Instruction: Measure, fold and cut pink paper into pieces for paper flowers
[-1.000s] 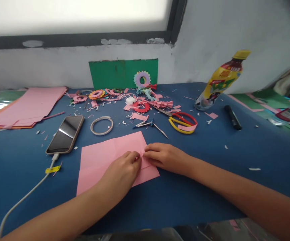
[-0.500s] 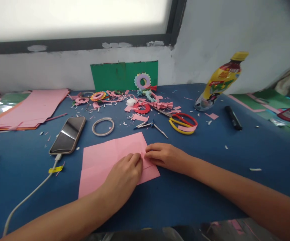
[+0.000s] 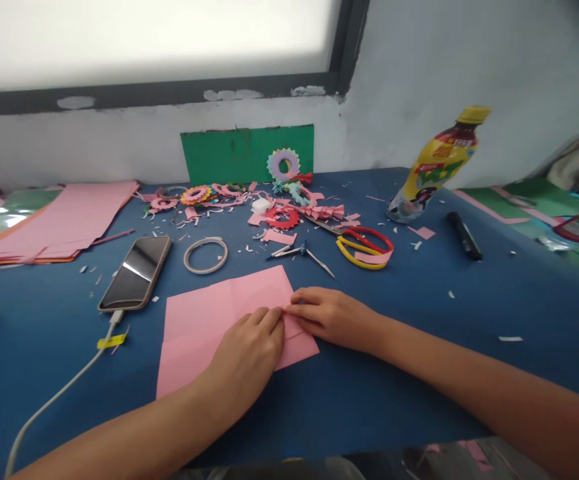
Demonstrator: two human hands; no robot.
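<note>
A sheet of pink paper [image 3: 197, 317] with crease lines lies on the blue table before me. Across its right half rests my left hand [image 3: 252, 347], fingers curled and closed at the paper, their tips partly hidden. My right hand [image 3: 329, 315] comes in from the right, its fingers pressed together on the paper near the right edge, almost meeting the left fingertips. Just beyond the sheet are a compass [image 3: 302, 250], a roll of tape [image 3: 206, 255] and scissors [image 3: 367, 248] with red and yellow handles.
A phone [image 3: 137, 273] on a charging cable lies left. Stacked pink sheets [image 3: 89, 207] are behind it. Paper gears [image 3: 283, 217] and scraps litter the back, before a green board [image 3: 229, 155]. A drink bottle [image 3: 437, 167] and black marker [image 3: 464, 235] stand and lie right.
The right fingertips have shifted slightly left, closer to the left hand. The paper and left hand stay nearly in place; the view has tilted a little.
</note>
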